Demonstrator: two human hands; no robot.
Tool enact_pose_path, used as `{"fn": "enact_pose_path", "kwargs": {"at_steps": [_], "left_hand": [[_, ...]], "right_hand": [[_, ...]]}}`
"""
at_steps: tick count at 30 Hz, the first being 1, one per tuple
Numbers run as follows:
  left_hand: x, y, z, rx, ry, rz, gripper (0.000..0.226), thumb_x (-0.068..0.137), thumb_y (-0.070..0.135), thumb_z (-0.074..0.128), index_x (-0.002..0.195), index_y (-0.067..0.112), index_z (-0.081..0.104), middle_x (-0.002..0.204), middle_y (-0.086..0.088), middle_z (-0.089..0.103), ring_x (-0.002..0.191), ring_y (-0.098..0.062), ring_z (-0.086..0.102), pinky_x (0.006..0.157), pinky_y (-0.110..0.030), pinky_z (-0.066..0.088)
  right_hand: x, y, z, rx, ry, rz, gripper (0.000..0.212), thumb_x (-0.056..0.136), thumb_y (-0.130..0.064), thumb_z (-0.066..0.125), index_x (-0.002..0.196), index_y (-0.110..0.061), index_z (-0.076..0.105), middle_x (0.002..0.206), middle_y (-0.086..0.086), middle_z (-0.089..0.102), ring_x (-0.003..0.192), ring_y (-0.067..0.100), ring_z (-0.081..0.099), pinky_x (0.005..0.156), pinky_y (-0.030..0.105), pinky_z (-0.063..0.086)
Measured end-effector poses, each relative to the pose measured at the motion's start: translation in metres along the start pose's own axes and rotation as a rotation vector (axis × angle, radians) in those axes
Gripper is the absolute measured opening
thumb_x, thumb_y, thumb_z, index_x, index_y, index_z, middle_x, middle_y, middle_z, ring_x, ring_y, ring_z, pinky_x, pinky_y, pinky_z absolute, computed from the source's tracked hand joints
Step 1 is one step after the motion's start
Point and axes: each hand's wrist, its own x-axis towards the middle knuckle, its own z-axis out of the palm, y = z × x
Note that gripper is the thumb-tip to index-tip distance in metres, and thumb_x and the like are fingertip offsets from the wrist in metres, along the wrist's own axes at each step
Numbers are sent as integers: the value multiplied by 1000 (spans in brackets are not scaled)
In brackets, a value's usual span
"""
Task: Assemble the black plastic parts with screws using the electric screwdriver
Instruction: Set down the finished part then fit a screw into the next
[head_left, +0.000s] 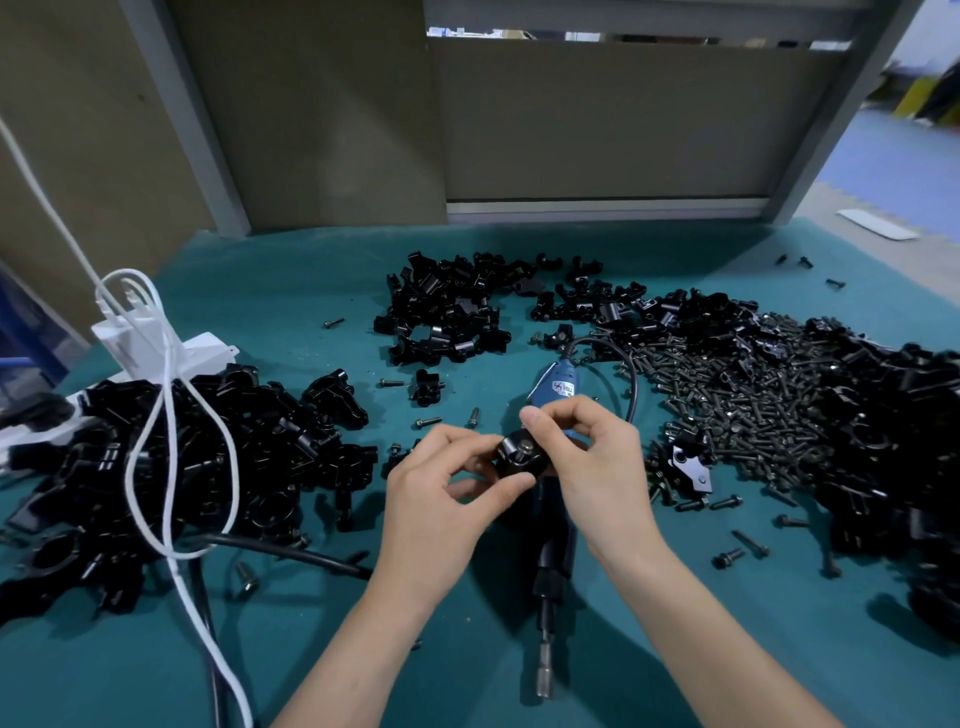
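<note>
My left hand (441, 499) pinches a small black plastic part (521, 457) from the left, thumb below and fingers on top. My right hand (587, 457) holds the same part from the right, with thumb and forefinger at a screw (525, 447) that stands in its top face. Both hands hover just above the blue-and-black electric screwdriver (553, 540), which lies on the green mat with its bit tip (544, 685) pointing toward me. Its black cord (631, 374) loops away toward the screws.
A big heap of dark screws (737, 395) lies to the right, black parts (893, 441) beyond it. More black parts are heaped at the centre back (447, 312) and on the left (197, 457). A white power strip (156, 343) and white cable (166, 467) cross the left heap.
</note>
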Motion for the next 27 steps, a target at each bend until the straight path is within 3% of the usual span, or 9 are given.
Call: {"fn": "enact_pose_path", "kwargs": {"at_steps": [2,6,13,17,20,23,27], "left_hand": [[0,-2,1,9,40,-9,26,67,28,79,92,28,71,88,11,59,77,-7,62,66,-18,54],[4,-7,0,-3,120,-63,37,72,3,80,92,31,69,92,5,63,74,-4,61,64,-15,53],[10,-11,-4,64,265,-76,38,75,7,79,88,39,64,91,9,66,75,0,63,68,-8,48],[12,-19,-5,110,282,-129,38,75,10,79,88,40,62,92,10,66,79,0,64,72,-11,48],[11,-23,-4,145,275,-168,37,76,12,79,87,43,61,93,12,66,80,2,62,73,-12,47],[12,-25,-7,129,268,-213,34,77,15,79,87,42,61,95,9,69,82,1,64,78,-14,50],[12,-24,-10,111,240,-254,27,77,13,79,92,32,66,95,3,71,87,-10,67,85,-29,53]], "right_hand": [[1,-2,4,-26,-15,-45,13,85,-20,71,74,-20,64,72,-11,68,70,2,62,70,14,47],[13,-8,15,-113,-74,-99,15,84,-15,73,73,-20,62,69,-10,66,65,4,61,66,13,47],[31,-16,31,-169,-245,-211,11,85,-13,71,79,-8,64,70,-8,63,64,0,55,65,13,44],[37,-12,27,-253,-359,-99,8,89,-22,66,87,-17,72,80,-12,69,77,0,61,77,18,47],[42,-10,20,-332,-415,-2,17,93,-15,61,101,-21,74,95,-8,73,93,6,66,91,28,51],[46,-13,17,-417,-485,56,24,92,-5,58,108,-18,72,100,-2,72,91,15,68,92,32,52],[50,-17,16,-409,-539,125,20,91,-1,60,106,-10,70,99,10,72,92,26,70,91,38,55]]}}
